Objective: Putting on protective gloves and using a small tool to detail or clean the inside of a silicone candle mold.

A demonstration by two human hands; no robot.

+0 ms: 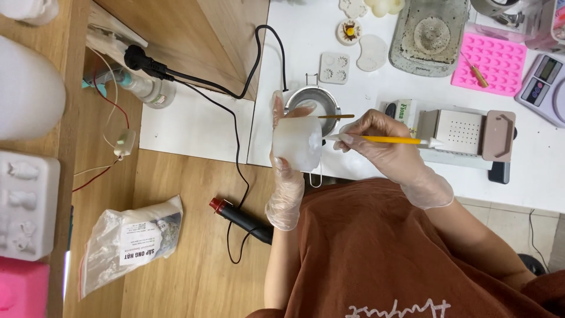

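**Ana:** Wooden bench (194,247) fills the lower left of the frame, and a white tabletop (306,53) runs across the upper right. What is being handled?

**Bo:** At the centre, the left hand (286,176), in a clear thin glove, is wrapped around a frosted white mould cup (297,144), thumb on the lower rim and fingers over the top edge. The cup is lifted off the surface, just in front of a small metal melting pot (313,106) with a wooden stick (336,116) across it.

**Ana:** And the other hand?

**Bo:** The right hand (382,144), also gloved, pinches a yellow-handled sculpting tool (391,140) like a pen, its pale tip touching the cup's right side.

**Ana:** How far along does it look?

**Bo:** I judge mid-way. The cup seems already cast and out of any pan, and the tool is at its edge, so trimming or loosening appears in progress; I cannot tell how much is left. Small finished white pieces (335,68) lie at upper centre.

**Ana:** Anything else around?

**Bo:** A pink silicone mould (497,62) and a digital scale (544,79) at the upper right, a clear bag of granules (132,241) at the lower left, and a black red-tipped tool (241,219) on its cord beside the left wrist.

**Ana:** Arm pose?

**Bo:** Both forearms rise from the bottom of the frame, wrists bent inward, hands meeting at the cup.
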